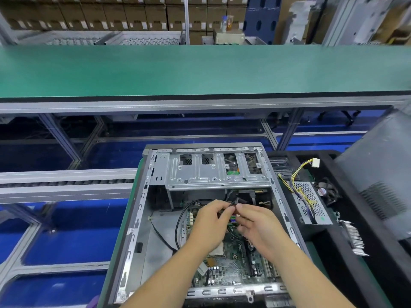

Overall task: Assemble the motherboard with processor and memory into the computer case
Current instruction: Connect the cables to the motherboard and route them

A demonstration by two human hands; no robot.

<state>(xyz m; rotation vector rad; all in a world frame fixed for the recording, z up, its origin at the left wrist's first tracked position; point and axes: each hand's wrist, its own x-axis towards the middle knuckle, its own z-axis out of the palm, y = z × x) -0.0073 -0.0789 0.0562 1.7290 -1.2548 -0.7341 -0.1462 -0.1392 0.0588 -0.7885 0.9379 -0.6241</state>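
An open grey computer case lies on its side in front of me, with a green motherboard seated in its floor. The silver processor shows just below my left wrist. My left hand and my right hand meet above the board's far end. Both pinch a small black cable connector between their fingertips. A black cable loops along the board's left side. The memory slots run along the board's right side, partly hidden by my right forearm.
A metal drive cage spans the case's far end. To the right, a power supply with yellow and black wires lies in a black foam tray. A grey side panel leans at far right. A green conveyor belt runs behind.
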